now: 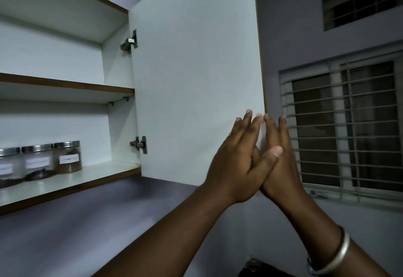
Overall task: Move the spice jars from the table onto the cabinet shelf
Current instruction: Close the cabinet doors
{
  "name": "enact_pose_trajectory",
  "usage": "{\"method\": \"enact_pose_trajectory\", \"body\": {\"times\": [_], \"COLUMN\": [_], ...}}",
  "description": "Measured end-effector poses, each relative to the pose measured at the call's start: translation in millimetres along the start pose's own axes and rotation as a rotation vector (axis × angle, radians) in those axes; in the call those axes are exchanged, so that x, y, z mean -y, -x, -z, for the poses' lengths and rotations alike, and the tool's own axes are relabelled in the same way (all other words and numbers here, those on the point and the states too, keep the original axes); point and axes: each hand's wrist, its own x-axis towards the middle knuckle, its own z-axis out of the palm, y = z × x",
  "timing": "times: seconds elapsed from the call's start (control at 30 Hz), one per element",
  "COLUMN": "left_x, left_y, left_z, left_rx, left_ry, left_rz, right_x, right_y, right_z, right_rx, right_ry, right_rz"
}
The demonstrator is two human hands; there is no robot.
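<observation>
The two hands sandwich the free edge of the open cabinet door (196, 80). The left hand (235, 163) lies flat on the door's inner face, fingers stretched, thumb crossing over to the other side. The right hand (281, 163) lies against the outer edge, so the board sits between the palms. Neither grip is clenched, and neither holds a jar: it is an open, flat-handed press on the door.

Three spice jars stand well to the left of the grip and lower, on the bottom shelf (91, 178), in a row and touching or nearly so. The right jar (68, 157) holds brown powder to roughly half its height. The middle jar (38, 161) and the left jar (8, 167) are mostly clear, with something dark at the bottom; what it is I cannot tell. Each has a metal lid and a white label, too blurred to read. The shelf above (65, 86) is bare. No table is in view.

The jars look like clear glass or hard plastic: stiff, smooth, likely slippery, breakable if glass, and light given how little they hold. The best hold seems to be around the body below the lid, not by the lid, which may be loose. The door is a stiff board on two hinges (139, 145) and should swing easily from its free edge.
</observation>
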Motion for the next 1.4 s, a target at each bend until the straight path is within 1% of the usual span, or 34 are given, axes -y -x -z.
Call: {"method": "enact_pose_trajectory", "body": {"times": [0.07,0.13,0.23,0.3,0.4,0.47,0.57,0.67,0.77,0.87,0.93,1.0,1.07,1.2,1.3,1.4], "left_x": [3,5,4,1,-7,-11,-13,-13,-9,2,12,24,35,59,76,98], "left_y": [-6,-5,10,28,60,83,114,140,164,182,193,200,210,227,239,253], "left_z": [-5,-4,6,20,49,71,104,138,176,213,237,256,277,313,337,369], "left_rx": [0.056,0.074,0.049,0.005,-0.064,-0.133,-0.252,-0.440,-0.665,-0.783,-0.794,-0.767,-0.734,-0.631,-0.538,-0.465], "left_ry": [0.010,0.016,0.004,0.010,0.053,0.037,0.010,0.072,0.087,0.035,-0.036,-0.088,-0.142,-0.290,-0.539,-0.887], "left_rz": [0.084,0.122,0.099,0.068,0.039,0.036,0.041,0.065,0.148,0.282,0.368,0.427,0.471,0.521,0.509,0.550], "right_x": [-8,-9,0,17,55,84,123,153,186,220,243,261,281,306,312,315], "right_y": [-2,-1,12,25,45,55,67,74,79,84,87,86,86,80,71,63], "right_z": [-8,-15,-18,-17,-17,-23,-38,-65,-103,-143,-170,-197,-223,-273,-305,-329], "right_rx": [0.016,-0.027,-0.104,-0.123,-0.159,-0.173,-0.164,-0.126,-0.063,0.020,0.035,0.022,0.003,-0.013,0.021,0.073], "right_ry": [-0.167,-0.240,-0.279,-0.307,-0.330,-0.373,-0.499,-0.643,-0.708,-0.699,-0.669,-0.650,-0.645,-0.505,-0.393,-0.324], "right_rz": [-0.043,-0.050,-0.037,-0.003,0.109,0.197,0.308,0.415,0.501,0.538,0.547,0.532,0.546,0.601,0.649,0.682]}}
